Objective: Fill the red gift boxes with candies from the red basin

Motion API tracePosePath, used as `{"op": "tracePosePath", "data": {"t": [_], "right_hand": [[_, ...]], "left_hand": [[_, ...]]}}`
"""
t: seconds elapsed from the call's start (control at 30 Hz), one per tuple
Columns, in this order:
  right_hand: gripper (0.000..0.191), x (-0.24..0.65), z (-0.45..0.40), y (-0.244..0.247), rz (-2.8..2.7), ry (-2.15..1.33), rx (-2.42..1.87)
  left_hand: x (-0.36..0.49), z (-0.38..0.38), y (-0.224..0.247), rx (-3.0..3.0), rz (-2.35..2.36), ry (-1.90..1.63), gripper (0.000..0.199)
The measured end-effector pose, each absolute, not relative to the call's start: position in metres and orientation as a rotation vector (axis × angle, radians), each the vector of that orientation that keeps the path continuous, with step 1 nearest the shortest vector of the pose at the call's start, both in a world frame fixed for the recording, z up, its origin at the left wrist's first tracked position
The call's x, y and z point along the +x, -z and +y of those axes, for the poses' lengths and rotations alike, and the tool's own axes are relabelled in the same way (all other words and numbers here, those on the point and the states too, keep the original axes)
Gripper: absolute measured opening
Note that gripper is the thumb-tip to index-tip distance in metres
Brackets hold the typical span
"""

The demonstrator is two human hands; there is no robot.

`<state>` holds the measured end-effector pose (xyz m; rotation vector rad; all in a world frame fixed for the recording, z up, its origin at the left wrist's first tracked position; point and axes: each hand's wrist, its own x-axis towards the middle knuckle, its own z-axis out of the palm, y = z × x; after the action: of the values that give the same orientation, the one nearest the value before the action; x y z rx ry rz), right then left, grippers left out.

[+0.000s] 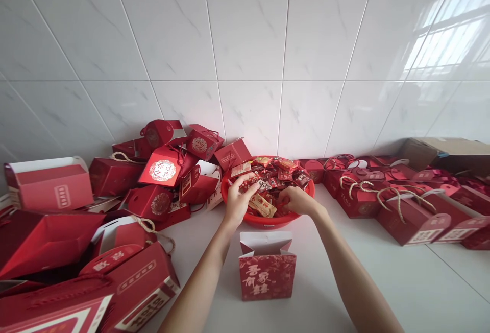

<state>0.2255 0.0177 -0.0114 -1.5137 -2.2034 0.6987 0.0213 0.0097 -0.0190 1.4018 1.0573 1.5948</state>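
Note:
A red basin (268, 220) full of wrapped sweets (264, 204) stands near the wall. Over its left side is my left hand (239, 197), its thumb and fingers apart at the sweets, with nothing visibly held. My right hand (300, 200) reaches into the basin's right side, fingers bent down among the wrappers; the fingertips and anything between them are hidden. In front of the basin, between my forearms, a small red box (267, 278) with pale lettering stands upright, its top open and its inside pale.
Red gift boxes (153, 203) lie heaped on the left. On the right, rows of red boxes with rope handles (411, 216) stand beside a brown cardboard box (444, 151). A tiled wall (248, 42) rises behind the white surface (321, 292).

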Motion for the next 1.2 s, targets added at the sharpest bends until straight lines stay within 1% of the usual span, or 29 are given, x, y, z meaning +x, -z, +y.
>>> {"op": "tracePosePath", "data": {"t": [0.13,0.2,0.4,0.5,0.57,0.7,0.77,0.87,1.0,1.1,1.2], "right_hand": [[0.009,0.228,0.017,0.006,-2.147,-0.686,-1.461],[0.01,0.231,0.017,0.003,-2.113,-0.708,-1.426],[0.041,0.241,0.017,0.001,-1.839,-0.807,-1.262],[0.048,0.238,0.017,0.002,-1.704,-0.838,-1.185],[0.045,0.232,0.016,0.003,-1.632,-0.801,-1.164],[0.028,0.215,0.011,0.002,-1.599,-0.561,-1.141],[0.025,0.206,0.008,0.002,-1.636,-0.452,-1.123],[0.028,0.195,0.003,0.003,-1.777,-0.288,-1.101],[0.04,0.19,0.0,0.007,-1.987,-0.144,-1.126],[0.044,0.191,-0.001,0.006,-2.033,-0.15,-1.097],[0.04,0.192,-0.002,0.003,-2.02,-0.249,-1.004]], "left_hand": [[0.021,0.012,0.022,1.383,1.053,-1.596,0.032],[0.021,0.013,0.023,1.378,1.055,-1.593,0.033],[0.021,0.01,0.019,1.417,1.077,-1.583,0.032],[0.021,0.01,0.018,1.434,1.063,-1.577,0.03],[0.021,0.01,0.019,1.455,1.052,-1.569,0.028],[0.021,0.011,0.021,1.497,1.067,-1.524,0.023],[0.021,0.012,0.022,1.52,1.075,-1.507,0.023],[0.022,0.012,0.024,1.546,1.077,-1.513,0.024],[0.023,0.013,0.023,1.477,1.091,-1.533,0.025],[0.024,0.013,0.021,1.37,1.083,-1.515,0.028],[0.024,0.012,0.019,1.285,1.041,-1.495,0.034]]}}
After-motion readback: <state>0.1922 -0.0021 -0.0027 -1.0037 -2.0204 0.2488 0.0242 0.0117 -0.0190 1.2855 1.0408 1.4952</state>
